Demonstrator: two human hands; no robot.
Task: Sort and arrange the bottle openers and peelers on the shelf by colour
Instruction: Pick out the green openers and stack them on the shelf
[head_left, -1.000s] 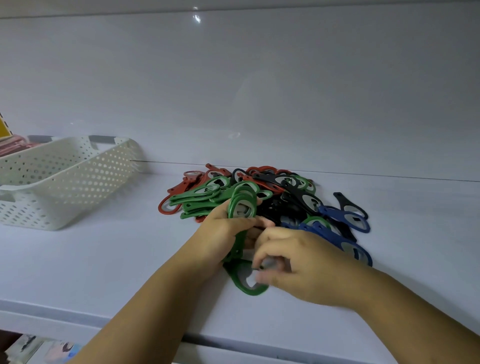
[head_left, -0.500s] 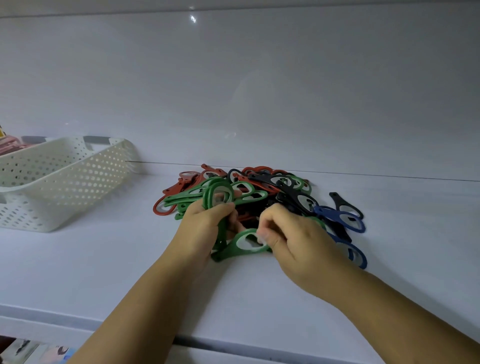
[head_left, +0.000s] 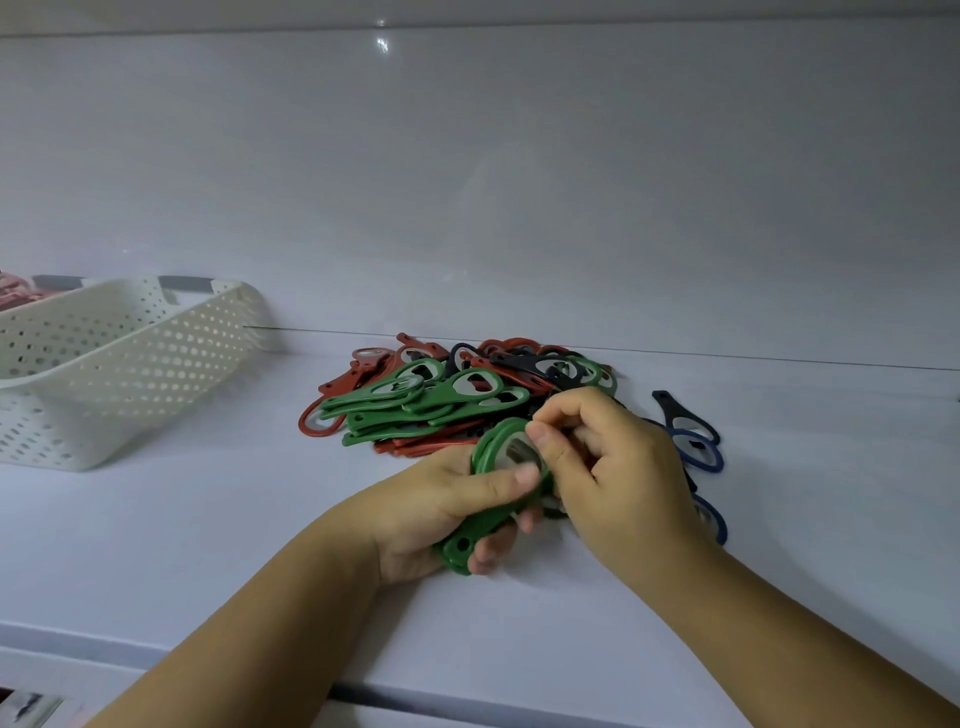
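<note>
The held green openers (head_left: 491, 441) sit at the front of the shelf (head_left: 208, 545), just before the mixed pile (head_left: 467, 395), lifted a little off the surface. How many are in the bunch cannot be told: only stacked ring edges and one handle end with a hole show, the rest being covered by fingers. The metal insert inside the top ring is blurred.

The left hand (head_left: 436, 514) is wrapped round the handles from below, its thumb laid across the rings and its fingertips curling up under the handle end. The right hand (head_left: 618, 478) meets it from the right, with the thumb and curled fingers pinching the upper rim of the rings, so both hands are closed on the same bunch and touching each other. The right hand hides the near right part of the pile.

Behind them, loose green openers (head_left: 415, 400) lie over red openers (head_left: 363, 369), with black openers (head_left: 524, 364) at the back against the wall (head_left: 519, 182). Blue openers (head_left: 698, 447) lie on the right, partly behind the right wrist. Whether any of these are peelers is hard to tell.

Well to the left stands a white perforated basket (head_left: 130, 364), cut off by the frame edge, with something pink (head_left: 15, 293) barely visible in it.
</note>
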